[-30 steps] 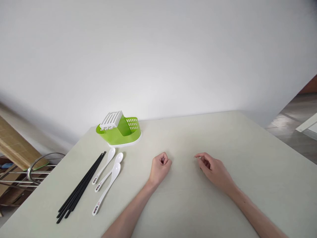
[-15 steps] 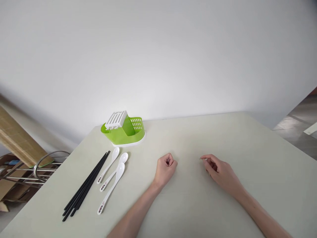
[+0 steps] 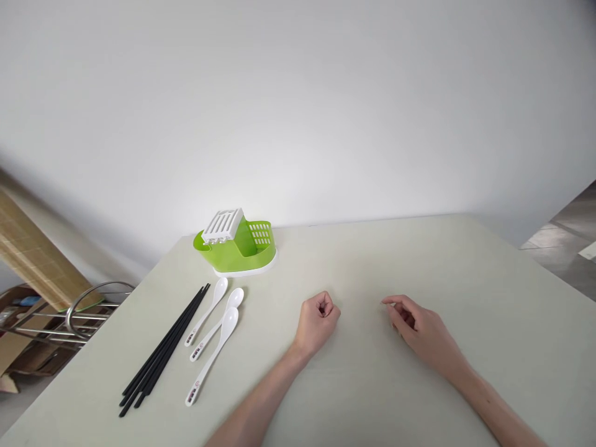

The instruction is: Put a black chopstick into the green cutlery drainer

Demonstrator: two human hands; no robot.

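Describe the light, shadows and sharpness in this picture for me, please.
In the head view, the light is soft, with the wall brightest around its lower middle and dimmer toward the top corners; in the head view, faint shadows edge the spoons; also in the head view, the chopsticks look fairly crisp, while the brown board at the left looks softer.

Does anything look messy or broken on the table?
Nothing looks spilled or broken. The nearest white spoon is a bit askew, since its bowl seems to overlap the middle spoon. The black chopsticks beside them have uneven ends. The green holder stands upright.
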